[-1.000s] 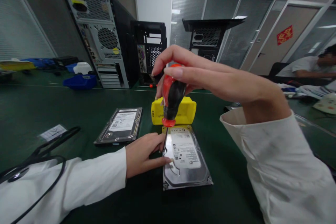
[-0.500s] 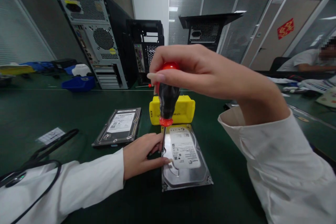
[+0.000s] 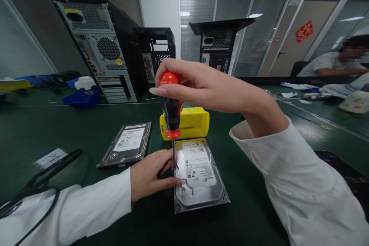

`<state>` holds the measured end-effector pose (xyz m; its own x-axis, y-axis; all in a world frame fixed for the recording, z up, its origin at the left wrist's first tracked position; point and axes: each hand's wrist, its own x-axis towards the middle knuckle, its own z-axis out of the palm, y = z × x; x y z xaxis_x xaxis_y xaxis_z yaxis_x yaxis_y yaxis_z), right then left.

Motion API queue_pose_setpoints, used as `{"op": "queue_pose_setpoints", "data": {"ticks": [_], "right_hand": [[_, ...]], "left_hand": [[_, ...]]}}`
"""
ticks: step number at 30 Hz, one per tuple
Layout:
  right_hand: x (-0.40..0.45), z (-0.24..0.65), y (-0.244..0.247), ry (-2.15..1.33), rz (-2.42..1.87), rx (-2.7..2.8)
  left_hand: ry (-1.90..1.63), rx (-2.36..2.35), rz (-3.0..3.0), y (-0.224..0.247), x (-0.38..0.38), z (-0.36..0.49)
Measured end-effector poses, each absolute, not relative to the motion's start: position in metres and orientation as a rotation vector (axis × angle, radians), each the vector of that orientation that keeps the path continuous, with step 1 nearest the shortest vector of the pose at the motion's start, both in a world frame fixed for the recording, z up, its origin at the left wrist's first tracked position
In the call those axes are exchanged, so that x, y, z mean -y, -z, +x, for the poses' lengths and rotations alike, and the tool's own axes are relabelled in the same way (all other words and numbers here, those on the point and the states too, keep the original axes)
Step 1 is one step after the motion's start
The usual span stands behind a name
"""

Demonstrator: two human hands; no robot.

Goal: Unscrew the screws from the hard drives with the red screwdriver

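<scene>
Just below the middle of the frame, a silver hard drive [image 3: 198, 196] lies label up on the dark green table [image 3: 138, 225]. A screwdriver [image 3: 172, 113] stands nearly upright at its left edge; whether the tip sits in a screw is too small to tell. The right hand [image 3: 184, 84] is curled closed around the red and black handle, thumb along its near side. The left hand [image 3: 152, 175] is partly open, thumb on the drive's top and fingers bent near the shaft; whether they pinch anything is hidden. A tilt of the handle could make the tip slip, scratching the casing or jabbing those close fingers. With only light thumb pressure, the drive might also twist under the turning force. Directly beyond it sits a yellow bin [image 3: 198, 123], which a skidding drive could knock. Left of center lies a second drive [image 3: 127, 144]; a tall computer case [image 3: 89, 52] fills the upper left.
</scene>
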<state>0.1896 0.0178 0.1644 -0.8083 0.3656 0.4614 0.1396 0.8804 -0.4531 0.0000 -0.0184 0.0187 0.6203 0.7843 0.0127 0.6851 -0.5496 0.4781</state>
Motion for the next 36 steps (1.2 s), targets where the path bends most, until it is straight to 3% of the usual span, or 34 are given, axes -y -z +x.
{"op": "queue_pose_setpoints", "data": {"ticks": [13, 20, 30, 33, 36], "right_hand": [[-0.0145, 0.1803, -0.1625, -0.396, -0.363, 2.328], [-0.0173, 0.1798, -0.1599, -0.611, -0.325, 2.340], [-0.0127, 0.1848, -0.1625, 0.128, -0.642, 2.307], [-0.0155, 0.1859, -0.1613, 0.073, -0.674, 2.338], [-0.0181, 0.1865, -0.1625, -0.272, -0.468, 2.452]], "left_hand": [[-0.275, -1.198, 2.356, -0.0247, 0.0211, 0.0028], [-0.255, -1.191, 2.357, -0.0244, 0.0201, 0.0029], [-0.327, -1.137, 2.389, -0.0204, 0.0204, 0.0019], [-0.374, -1.126, 2.401, -0.0188, 0.0212, 0.0022], [-0.393, -1.123, 2.407, -0.0178, 0.0217, 0.0025]]}}
